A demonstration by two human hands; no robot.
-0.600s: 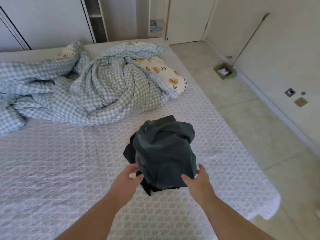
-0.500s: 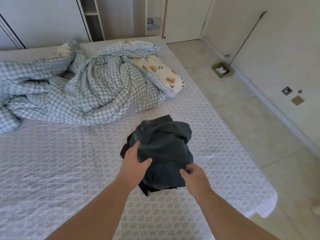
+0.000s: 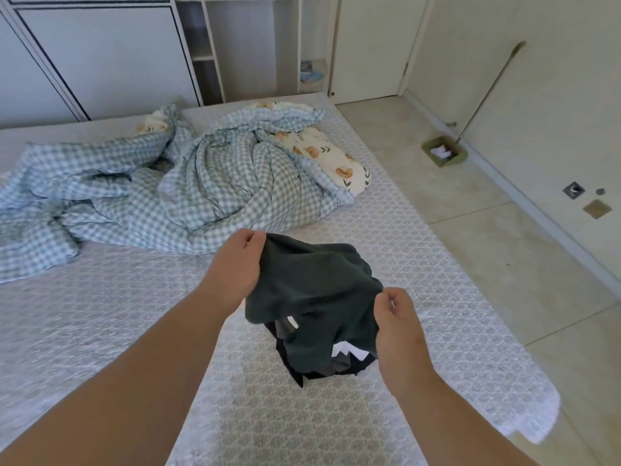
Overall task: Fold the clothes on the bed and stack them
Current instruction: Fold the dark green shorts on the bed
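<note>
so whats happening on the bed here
A person is starting on a small pile of clothes on the bed. Both hands pinch a dark green garment: the left hand at its far edge, the right hand at its near right edge, lifting it off the darker clothes beneath. Nothing is folded or stacked yet. A rumpled checked duvet lies further back.

Rumpled checked duvet (image 3: 174, 193), floral pillow (image 3: 332, 159), white wardrobe (image 3: 100, 55), perhaps a dustpan (image 3: 444, 151) by the wall
</note>
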